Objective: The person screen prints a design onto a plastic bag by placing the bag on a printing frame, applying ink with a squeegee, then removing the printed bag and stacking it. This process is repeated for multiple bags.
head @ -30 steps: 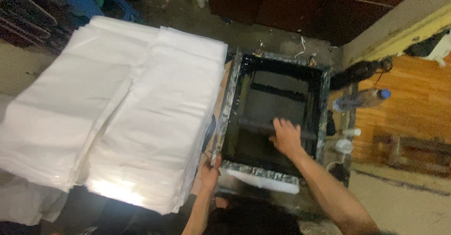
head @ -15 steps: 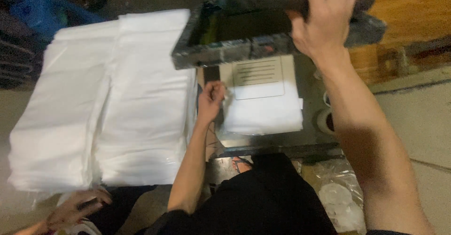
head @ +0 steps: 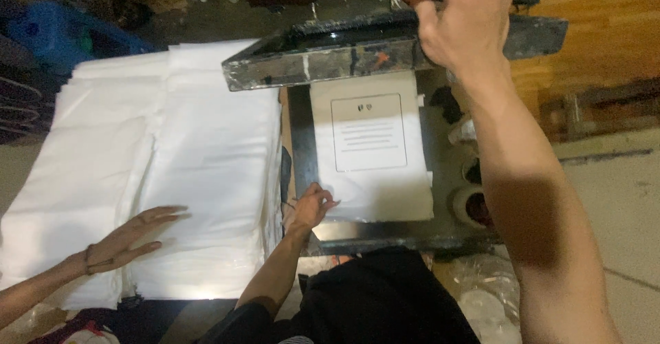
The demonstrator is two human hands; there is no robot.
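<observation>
The printing frame [head: 385, 51], which lay flat a second ago, is now lifted by the right hand [head: 464, 24], baring a printed white sheet [head: 371, 144]. The left hand [head: 313, 206] has moved to that sheet's corner. Another person's hand [head: 134, 237] now rests on the white stack [head: 172, 144].

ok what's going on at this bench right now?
Screen printing, by the look of it. The right hand holds the screen frame tilted up off the base. The left hand pinches the near left corner of the printed white sheet lying there. Another person's hand rests flat on the stacks of white sheets beside it.
</observation>
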